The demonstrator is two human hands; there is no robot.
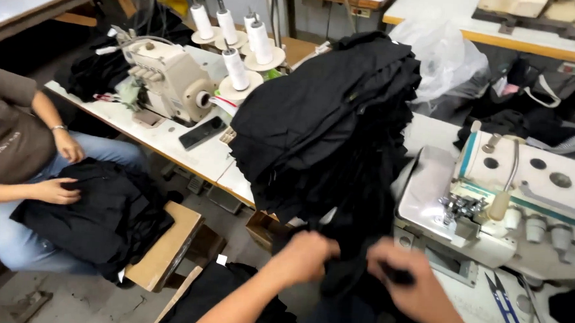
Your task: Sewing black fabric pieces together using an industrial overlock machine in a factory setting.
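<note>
Both hands, left hand (pixel 305 253) and right hand (pixel 404 285), pinch closed on black fabric (pixel 347 266) just left of the sewing machine (pixel 495 212), below the stacked black cloth (pixel 322 117)

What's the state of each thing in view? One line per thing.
left hand: closed on black fabric piece
right hand: pinching black fabric piece
black fabric piece: held between both hands
black fabric stack: piled high on the table
overlock machine: nothing under its foot
thread snips: lying flat, untouched
co-worker's hands: resting on black garment
</note>
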